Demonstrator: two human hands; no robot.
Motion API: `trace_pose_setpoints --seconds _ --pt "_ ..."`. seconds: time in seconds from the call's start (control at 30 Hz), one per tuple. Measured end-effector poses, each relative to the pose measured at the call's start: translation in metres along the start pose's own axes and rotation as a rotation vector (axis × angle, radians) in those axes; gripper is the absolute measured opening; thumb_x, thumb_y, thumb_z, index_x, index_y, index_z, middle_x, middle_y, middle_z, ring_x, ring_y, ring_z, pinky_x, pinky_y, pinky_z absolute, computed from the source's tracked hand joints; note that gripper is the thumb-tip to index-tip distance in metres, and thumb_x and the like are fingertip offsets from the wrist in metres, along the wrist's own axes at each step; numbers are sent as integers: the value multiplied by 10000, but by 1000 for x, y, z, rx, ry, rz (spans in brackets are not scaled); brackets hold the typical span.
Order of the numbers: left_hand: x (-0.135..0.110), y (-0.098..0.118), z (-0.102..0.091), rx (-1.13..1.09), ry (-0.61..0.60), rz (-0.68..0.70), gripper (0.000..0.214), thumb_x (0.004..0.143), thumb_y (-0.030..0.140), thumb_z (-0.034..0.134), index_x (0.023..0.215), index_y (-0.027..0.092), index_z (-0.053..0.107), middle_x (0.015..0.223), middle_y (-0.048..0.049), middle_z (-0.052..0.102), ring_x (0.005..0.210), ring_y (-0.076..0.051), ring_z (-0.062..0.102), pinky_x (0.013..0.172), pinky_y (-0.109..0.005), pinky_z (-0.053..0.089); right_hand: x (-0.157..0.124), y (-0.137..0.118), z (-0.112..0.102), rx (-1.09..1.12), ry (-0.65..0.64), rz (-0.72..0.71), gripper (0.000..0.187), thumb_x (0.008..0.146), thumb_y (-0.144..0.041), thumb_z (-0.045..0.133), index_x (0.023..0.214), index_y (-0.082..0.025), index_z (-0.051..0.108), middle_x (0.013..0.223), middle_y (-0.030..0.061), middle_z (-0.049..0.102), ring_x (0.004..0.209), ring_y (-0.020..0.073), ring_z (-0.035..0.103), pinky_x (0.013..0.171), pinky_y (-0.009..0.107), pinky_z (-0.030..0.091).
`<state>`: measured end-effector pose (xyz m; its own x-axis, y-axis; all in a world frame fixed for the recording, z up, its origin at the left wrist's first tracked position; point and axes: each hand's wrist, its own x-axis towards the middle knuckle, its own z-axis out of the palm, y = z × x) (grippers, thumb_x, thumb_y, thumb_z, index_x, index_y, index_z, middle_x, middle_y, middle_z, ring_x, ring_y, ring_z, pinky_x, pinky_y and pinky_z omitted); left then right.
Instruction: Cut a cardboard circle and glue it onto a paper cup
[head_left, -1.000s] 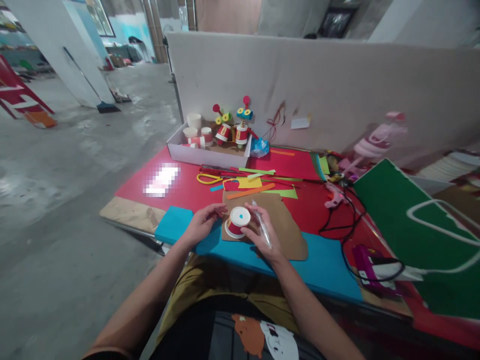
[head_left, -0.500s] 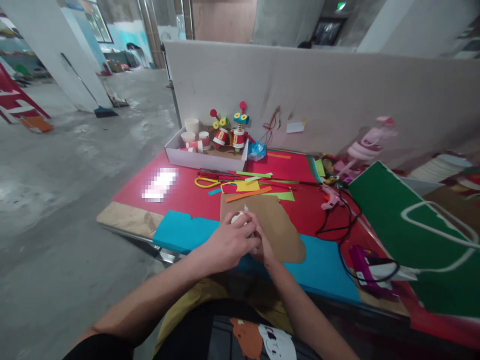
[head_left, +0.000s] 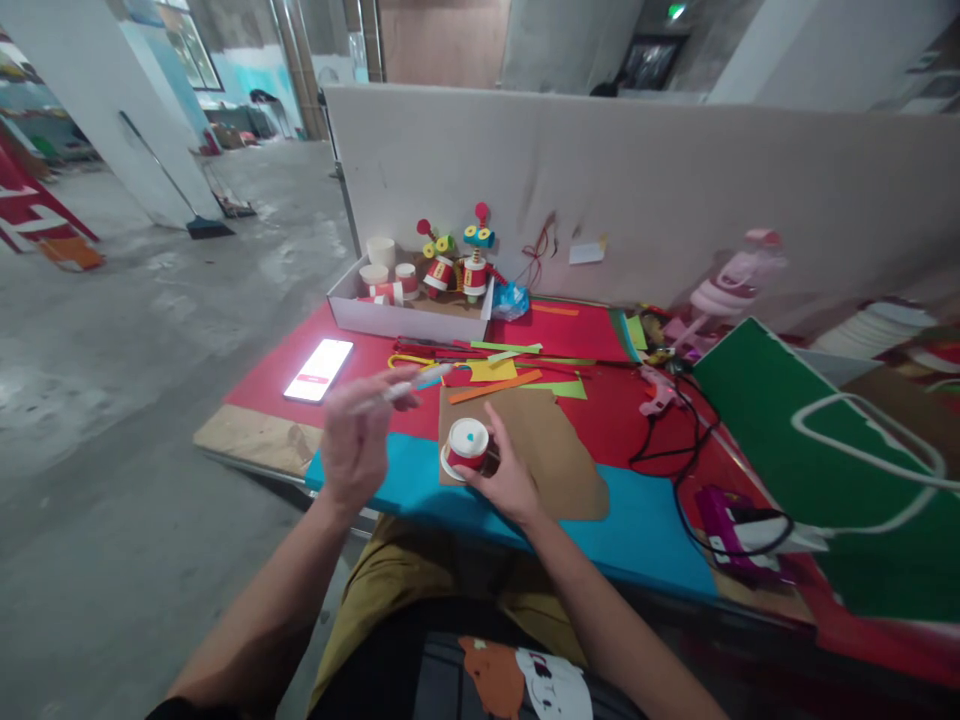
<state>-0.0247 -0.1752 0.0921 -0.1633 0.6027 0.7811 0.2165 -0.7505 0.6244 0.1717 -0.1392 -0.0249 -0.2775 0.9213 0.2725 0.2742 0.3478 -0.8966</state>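
My left hand [head_left: 360, 430] is raised over the left part of the table, its fingers closed on a slim white pen-like stick [head_left: 409, 386] blurred by motion. The stick points to the right. My right hand [head_left: 510, 475] curls its thumb and fingers around the right side of a small red-and-white paper cup [head_left: 466, 455]. Its round white end faces up and carries a small teal spot. Under the cup lies a brown cardboard piece [head_left: 559, 450], on top of a blue sheet [head_left: 637, 530].
A lit phone [head_left: 319, 370] lies at the left. Behind are paper strips [head_left: 495, 388], yellow-handled scissors [head_left: 409, 361] and a white box [head_left: 405, 322] with cups and two cup figures. A pink glue gun [head_left: 657, 390], its black cable and a green board [head_left: 825, 460] occupy the right.
My hands were together over the cardboard and are now apart. My left hand has moved left and up with the white stick. The cup now shows, with my right hand around it.
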Motion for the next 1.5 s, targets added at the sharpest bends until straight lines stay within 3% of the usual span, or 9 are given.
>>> trace_pose_setpoints --seconds 0.07,0.17,0.37,0.5,0.63,0.9,1.1,1.3,1.5 --pt "3 -7 -11 -114 169 -110 170 932 317 557 1065 242 482 1123 -75 697 788 -159 696 754 -362 560 7 -1 4 -33 15 11 781 753 -400 732 1437 -295 370 1293 73 593 1158 252 597 969 404 502" --pt "1 -20 -20 -205 236 -257 214 911 341 588 1060 232 479 1034 -65 716 754 -161 700 754 -377 576 24 -1 10 -101 91 43 636 752 -425 721 1323 -261 492 1262 88 617 1164 278 583 983 438 482" --pt "-16 -40 -34 -136 217 -464 206 858 329 654 968 157 629 930 -63 693 758 -155 686 740 -320 569 42 0 7 5 119 51 631 740 -460 718 1288 -244 491 1234 83 627 1132 258 591 953 407 494" --pt "-31 -44 -40 -133 138 -566 220 876 366 625 926 155 591 884 -48 680 679 -139 665 664 -298 558 24 2 -5 38 30 37 609 751 -443 716 1276 -235 487 1190 72 634 1080 234 609 933 374 504" --pt "-41 -47 -33 -160 48 -654 252 906 422 564 920 177 508 879 -43 696 617 -127 645 618 -292 547 8 7 -10 -125 -26 -1 611 746 -437 730 1272 -239 490 1181 78 607 1082 255 596 926 401 501" --pt "-42 -46 -12 -67 -61 -689 297 923 472 506 891 180 550 844 -41 701 617 -132 644 637 -288 540 7 10 -10 -270 -19 -57 623 745 -432 740 1297 -240 526 1113 96 589 1059 289 590 905 440 509" --pt "-39 -49 -11 55 -111 -638 346 941 470 474 879 165 625 764 -38 682 615 -134 634 626 -270 527 6 -8 -14 -200 -59 -137 937 738 -398 768 1506 -302 240 1390 105 493 1266 292 489 1051 463 429" --pt "-38 -50 -13 60 -89 -632 338 939 456 481 872 151 610 780 -45 686 603 -125 627 615 -263 527 9 -18 -18 -211 -85 -340 409 930 -306 555 1337 -322 519 1425 63 474 1310 249 460 1094 452 396" --pt "-37 -52 -12 61 -102 -629 336 936 463 483 860 160 606 696 -26 657 607 -138 626 630 -272 521 8 -17 -23 -272 -79 -414 378 950 -247 513 1312 -349 556 1299 57 565 1244 244 514 1056 466 438"
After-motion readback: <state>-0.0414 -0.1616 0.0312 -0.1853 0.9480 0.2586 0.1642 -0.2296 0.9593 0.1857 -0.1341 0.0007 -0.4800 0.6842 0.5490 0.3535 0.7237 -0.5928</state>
